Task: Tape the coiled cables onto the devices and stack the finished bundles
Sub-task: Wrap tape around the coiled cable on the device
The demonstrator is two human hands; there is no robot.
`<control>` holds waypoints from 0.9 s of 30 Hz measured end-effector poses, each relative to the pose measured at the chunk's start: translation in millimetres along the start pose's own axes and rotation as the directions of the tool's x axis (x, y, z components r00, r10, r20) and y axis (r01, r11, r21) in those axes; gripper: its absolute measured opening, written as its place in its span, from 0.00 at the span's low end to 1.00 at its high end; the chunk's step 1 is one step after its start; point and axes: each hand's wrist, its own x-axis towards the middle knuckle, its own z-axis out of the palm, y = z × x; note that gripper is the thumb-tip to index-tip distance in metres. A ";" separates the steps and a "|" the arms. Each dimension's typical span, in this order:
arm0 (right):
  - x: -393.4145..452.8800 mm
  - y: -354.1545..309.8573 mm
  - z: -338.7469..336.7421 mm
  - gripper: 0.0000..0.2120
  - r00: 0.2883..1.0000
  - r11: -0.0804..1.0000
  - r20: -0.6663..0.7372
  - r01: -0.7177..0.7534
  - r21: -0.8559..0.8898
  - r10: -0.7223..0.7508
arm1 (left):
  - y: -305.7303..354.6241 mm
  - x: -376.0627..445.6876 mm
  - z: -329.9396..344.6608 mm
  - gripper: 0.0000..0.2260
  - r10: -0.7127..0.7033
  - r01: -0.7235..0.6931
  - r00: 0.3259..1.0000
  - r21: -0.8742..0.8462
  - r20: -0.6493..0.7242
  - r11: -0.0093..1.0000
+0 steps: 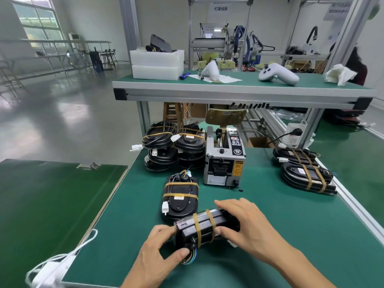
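A black device [202, 226] wrapped with two tan tape strips lies tilted on the green bench near the front edge. My left hand [160, 252] grips its near end, where coloured wires stick out. My right hand [241, 223] clasps its far end from above. Just behind it lies a taped bundle [180, 197] with a white connector. Two stacks of taped bundles [174, 148] stand at the back left. Two more taped bundles [305, 171] lie at the right edge.
A grey automatic tape dispenser [225, 161] stands mid-bench behind the bundles. A white face mask [52, 269] lies at the front left corner. A raised shelf [239, 88] carries white foam boxes, a white controller and crumpled paper. A lower green table [52, 204] sits left.
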 end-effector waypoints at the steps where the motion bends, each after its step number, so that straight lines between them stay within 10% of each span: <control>1: -1.9 -0.4 1.0 0.32 1.000 1.000 -0.014 -0.005 0.016 0.005 | -0.8 -1.0 -0.8 0.27 -0.002 0.002 1.000 0.002 0.021 1.000; 12: -6.0 -3.8 -9.7 0.21 0.983 0.931 -0.068 -0.140 0.336 0.172 | -3.1 -2.6 -1.7 0.27 -0.036 0.036 0.996 -0.001 0.082 0.999; 16: 25.2 0.1 -15.6 0.04 0.878 0.793 -0.241 -0.218 0.569 0.414 | -2.0 -1.1 -2.1 0.27 -0.021 0.021 0.996 0.008 0.086 1.000; 27: 137.3 15.4 1.7 0.08 0.564 0.503 -0.166 -0.517 0.693 0.809 | 4.5 2.9 -2.9 0.22 0.079 -0.078 0.995 -0.016 0.054 0.997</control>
